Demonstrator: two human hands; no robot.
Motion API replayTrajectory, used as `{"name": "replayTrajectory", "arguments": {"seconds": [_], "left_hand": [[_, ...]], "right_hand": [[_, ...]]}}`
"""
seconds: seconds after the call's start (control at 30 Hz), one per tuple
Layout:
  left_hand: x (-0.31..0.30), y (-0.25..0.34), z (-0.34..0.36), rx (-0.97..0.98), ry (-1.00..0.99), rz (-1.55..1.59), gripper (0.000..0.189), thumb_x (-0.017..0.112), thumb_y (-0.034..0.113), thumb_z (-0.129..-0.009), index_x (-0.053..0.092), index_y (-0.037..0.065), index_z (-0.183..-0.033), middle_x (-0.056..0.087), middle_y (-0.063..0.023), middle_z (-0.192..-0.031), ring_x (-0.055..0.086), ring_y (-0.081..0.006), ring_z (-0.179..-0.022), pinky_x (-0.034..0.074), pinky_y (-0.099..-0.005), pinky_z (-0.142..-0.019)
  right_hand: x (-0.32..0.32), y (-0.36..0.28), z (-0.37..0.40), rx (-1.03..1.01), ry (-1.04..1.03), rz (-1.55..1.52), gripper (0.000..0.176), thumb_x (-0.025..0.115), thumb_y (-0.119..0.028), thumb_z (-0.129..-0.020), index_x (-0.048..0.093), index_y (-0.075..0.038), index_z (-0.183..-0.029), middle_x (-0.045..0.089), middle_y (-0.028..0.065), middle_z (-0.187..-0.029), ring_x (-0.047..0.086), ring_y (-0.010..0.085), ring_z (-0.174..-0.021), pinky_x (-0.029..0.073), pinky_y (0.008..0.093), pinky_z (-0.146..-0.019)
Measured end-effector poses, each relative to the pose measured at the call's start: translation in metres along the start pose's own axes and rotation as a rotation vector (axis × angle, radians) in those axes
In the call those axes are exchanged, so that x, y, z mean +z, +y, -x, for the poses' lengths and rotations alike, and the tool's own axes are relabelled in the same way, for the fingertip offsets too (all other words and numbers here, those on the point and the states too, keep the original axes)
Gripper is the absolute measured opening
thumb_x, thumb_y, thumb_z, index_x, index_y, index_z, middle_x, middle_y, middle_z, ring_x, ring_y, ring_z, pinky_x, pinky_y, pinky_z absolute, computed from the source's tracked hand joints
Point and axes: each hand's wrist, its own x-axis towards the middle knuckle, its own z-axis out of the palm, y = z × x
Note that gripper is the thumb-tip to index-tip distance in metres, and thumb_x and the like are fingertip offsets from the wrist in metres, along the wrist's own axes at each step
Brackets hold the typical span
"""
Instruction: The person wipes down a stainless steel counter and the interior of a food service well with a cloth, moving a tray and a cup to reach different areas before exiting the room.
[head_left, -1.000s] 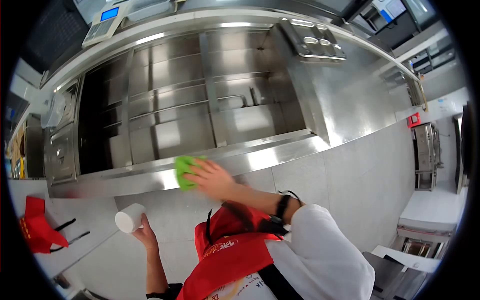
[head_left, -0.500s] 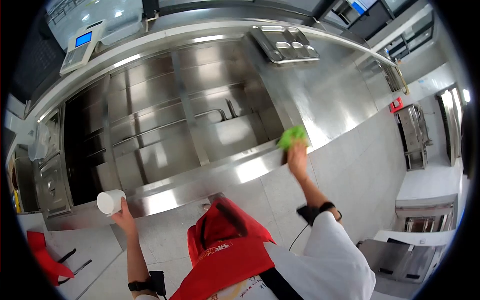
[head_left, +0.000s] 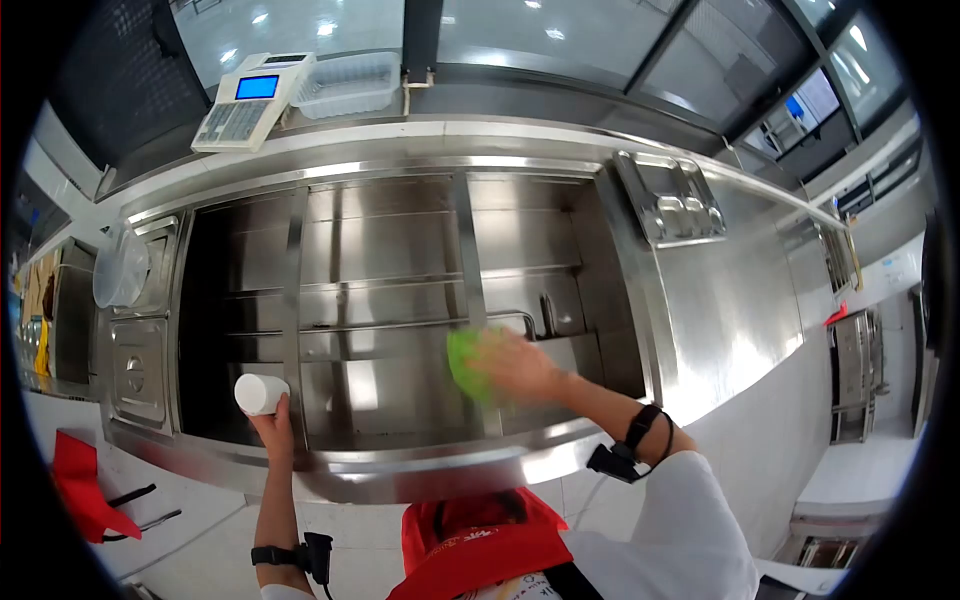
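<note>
In the head view my left hand [head_left: 273,425] is wrapped round a white cylindrical container [head_left: 259,394], held over the front left of the steel serving counter [head_left: 400,472]. My right hand [head_left: 515,366], smeared by motion, grips a bright green cloth [head_left: 464,365]. Cloth and fingers overlap the steel divider bar [head_left: 470,255] between two open wells. Bent metal pipes [head_left: 520,320] run low inside the wells, partly hidden behind my right hand.
A compartment tray [head_left: 672,200] lies at the counter's back right. Lidded steel pans [head_left: 138,368] and a clear plastic tub [head_left: 121,268] are at the left. Behind the counter stand a keypad machine [head_left: 250,105] and a clear plastic basket [head_left: 348,85].
My right hand has carried the green cloth from the front right rim leftward to the middle divider. My left hand still holds the white container. The whole view has shifted.
</note>
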Motion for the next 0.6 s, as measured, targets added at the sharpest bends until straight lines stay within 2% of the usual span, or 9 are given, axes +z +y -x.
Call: {"name": "replayTrajectory", "arguments": {"seconds": [0.13,0.17,0.23,0.33,0.37,0.43,0.47,0.5,0.6], "left_hand": [[0.015,-0.008,0.003,-0.157,0.04,0.079,0.054,0.063,0.013,-0.087,0.034,-0.002,-0.13,0.052,-0.0162,-0.123,0.053,-0.0245,-0.11,0.042,-0.0347,-0.094],[0.021,-0.011,0.006,-0.11,0.142,0.075,0.039,0.062,0.011,-0.086,0.05,-0.005,-0.119,0.057,-0.0138,-0.116,0.056,-0.0236,-0.105,0.045,-0.0344,-0.088],[0.024,-0.005,0.008,-0.091,0.15,0.004,0.036,0.062,0.011,-0.086,0.053,-0.006,-0.116,0.059,-0.0144,-0.113,0.057,-0.0244,-0.103,0.046,-0.0351,-0.087],[0.03,0.014,0.009,-0.153,0.17,-0.098,0.029,0.063,0.013,-0.085,0.059,-0.007,-0.105,0.063,-0.0144,-0.105,0.061,-0.0259,-0.097,0.048,-0.0361,-0.085],[0.022,0.005,0.01,-0.232,0.093,-0.097,0.039,0.063,0.01,-0.084,0.052,-0.006,-0.117,0.059,-0.0162,-0.115,0.058,-0.027,-0.104,0.046,-0.0363,-0.088],[0.021,-0.021,0.014,-0.129,0.192,-0.1,0.032,0.062,0.009,-0.086,0.055,-0.006,-0.112,0.062,-0.0136,-0.108,0.059,-0.0248,-0.1,0.046,-0.0346,-0.086],[0.02,-0.02,0.015,-0.119,0.187,-0.12,0.033,0.062,0.009,-0.085,0.054,-0.006,-0.114,0.061,-0.014,-0.109,0.059,-0.0253,-0.1,0.047,-0.0349,-0.086],[0.021,-0.015,0.015,-0.107,0.178,-0.142,0.035,0.061,0.008,-0.085,0.052,-0.006,-0.116,0.061,-0.0144,-0.109,0.059,-0.0258,-0.101,0.047,-0.0351,-0.086],[0.035,0.023,0.01,-0.09,0.194,-0.145,0.051,0.06,0.005,-0.085,0.039,-0.003,-0.131,0.054,-0.016,-0.119,0.055,-0.0263,-0.106,0.045,-0.0349,-0.09]], "right_hand": [[0.019,0.095,-0.083,0.201,0.113,0.127,0.06,0.055,-0.028,-0.088,0.031,-0.025,-0.144,0.03,0.005,-0.149,0.025,0.028,-0.139,0.022,0.0487,-0.112],[0.019,0.115,-0.103,0.253,0.127,0.111,0.06,0.054,-0.028,-0.089,0.031,-0.025,-0.144,0.03,0.0052,-0.149,0.025,0.0281,-0.139,0.022,0.0486,-0.112],[0.017,0.154,-0.142,0.359,0.158,0.077,0.059,0.053,-0.026,-0.09,0.03,-0.025,-0.144,0.029,0.0056,-0.15,0.023,0.0284,-0.14,0.022,0.0484,-0.112],[0.022,0.2,-0.192,0.438,0.333,0.054,0.055,0.053,-0.019,-0.088,0.037,-0.023,-0.14,0.037,0.0092,-0.144,0.033,0.0327,-0.133,0.03,0.047,-0.107],[0.02,0.208,-0.201,0.46,0.344,0.038,0.052,0.054,-0.018,-0.087,0.041,-0.021,-0.137,0.041,0.009,-0.139,0.037,0.0326,-0.127,0.033,0.0462,-0.103],[0.01,0.222,-0.222,0.498,0.371,0.005,0.047,0.056,-0.015,-0.084,0.049,-0.019,-0.13,0.049,0.0086,-0.13,0.046,0.0325,-0.116,0.039,0.0447,-0.096],[0.012,0.233,-0.237,0.457,0.589,-0.077,0.037,0.058,-0.007,-0.079,0.059,-0.014,-0.115,0.056,0.0096,-0.109,0.05,0.0324,-0.097,0.042,0.0435,-0.085],[-0.001,0.228,-0.255,0.491,0.66,-0.138,0.034,0.058,-0.004,-0.076,0.062,-0.012,-0.108,0.056,0.0104,-0.101,0.05,0.0332,-0.093,0.043,0.043,-0.083],[-0.031,0.194,-0.326,0.208,0.777,-0.142,0.037,0.057,-0.004,-0.076,0.06,-0.014,-0.112,0.058,0.0093,-0.109,0.05,0.0305,-0.1,0.042,0.0415,-0.085]]}}
